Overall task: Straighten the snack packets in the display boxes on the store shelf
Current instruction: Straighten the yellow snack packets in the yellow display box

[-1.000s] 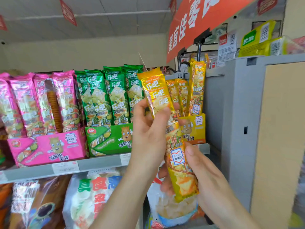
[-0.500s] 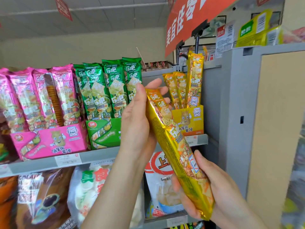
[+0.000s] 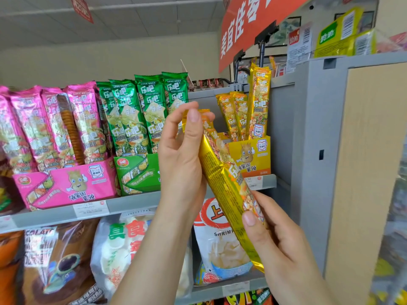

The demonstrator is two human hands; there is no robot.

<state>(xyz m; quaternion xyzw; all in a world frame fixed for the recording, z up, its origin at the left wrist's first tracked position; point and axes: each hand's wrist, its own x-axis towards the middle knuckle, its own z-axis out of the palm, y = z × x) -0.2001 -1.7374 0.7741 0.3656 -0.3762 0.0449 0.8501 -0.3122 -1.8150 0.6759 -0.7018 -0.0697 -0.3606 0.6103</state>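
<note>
Since the second before, you had turned the yellow packet (image 3: 222, 170) from face-on to nearly edge-on and tipped it, top up-left, bottom down-right. At the left of the shelf (image 3: 132, 203), pink packets (image 3: 44, 126) and green packets (image 3: 141, 113) stood fairly upright in the pink box (image 3: 66, 183) and green box (image 3: 136, 172). Your left hand (image 3: 182, 155) pinched the held packet's top seal between thumb and forefinger, the other fingers loosely curled. The packet hung in front of the shelf, outside any box, with its top just before the yellow box (image 3: 253, 155). Three more standing yellow packets (image 3: 237, 115) were in that box, the right one taller than its neighbours. Your right hand (image 3: 279, 245) wrapped the packet's lower end, thumb on its front. I judged it light: a long, slick foil sleeve over brittle snacks that would crack if bent or squeezed. The flat crimped ends looked the safest holds for sliding it down into the box's left side, which seemed to have room.
</note>
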